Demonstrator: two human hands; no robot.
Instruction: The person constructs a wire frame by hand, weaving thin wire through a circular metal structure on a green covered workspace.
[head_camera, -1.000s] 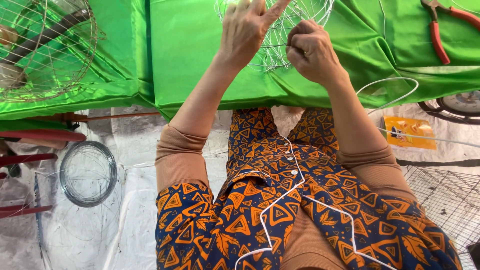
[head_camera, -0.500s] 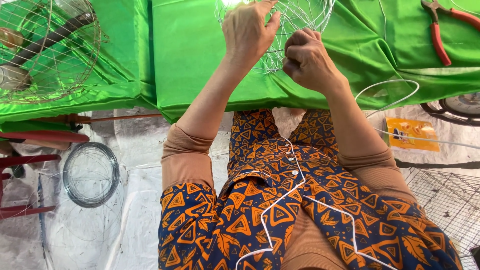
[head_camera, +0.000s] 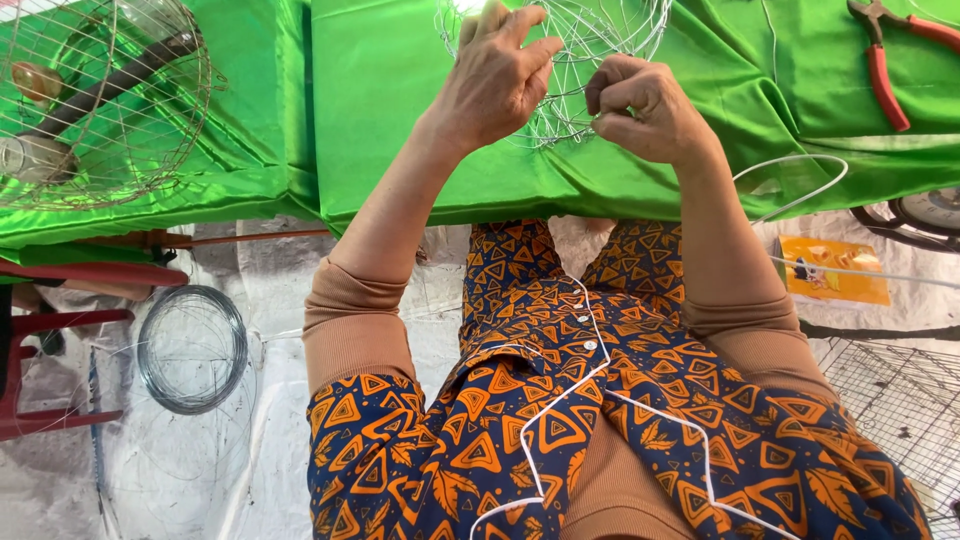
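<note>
Item: wire frame (head_camera: 590, 60), a rounded cage of thin bright wire, lying on the green cloth (head_camera: 380, 110) at the top middle of the view, part cut off by the upper edge. It lies just beyond both hands, between them and away from the body; being round, it shows no clear long axis. Left hand (head_camera: 495, 85): laid on the frame's left side, fingers a little spread and curled over the wires, thumb not seen; it rests on the frame, though whether it is closed on a wire cannot be told. Right hand (head_camera: 645, 110): at the frame's lower right rim, fingers bunched together with the tips pinched on a wire at the edge. Both hands touch the frame; the left reaches further over it. Both forearms run up from the lap, elbows bent, tan sleeves pushed back, wrists above the table's near edge. Also present: red-handled pliers (head_camera: 885, 60) at the upper right on the cloth, well apart from the hands; a larger wire cage (head_camera: 110, 100) with dark objects inside at the upper left; a wire coil (head_camera: 192, 350) on the pale floor at the lower left; a loop of white wire (head_camera: 800, 180) near the right forearm.
</note>
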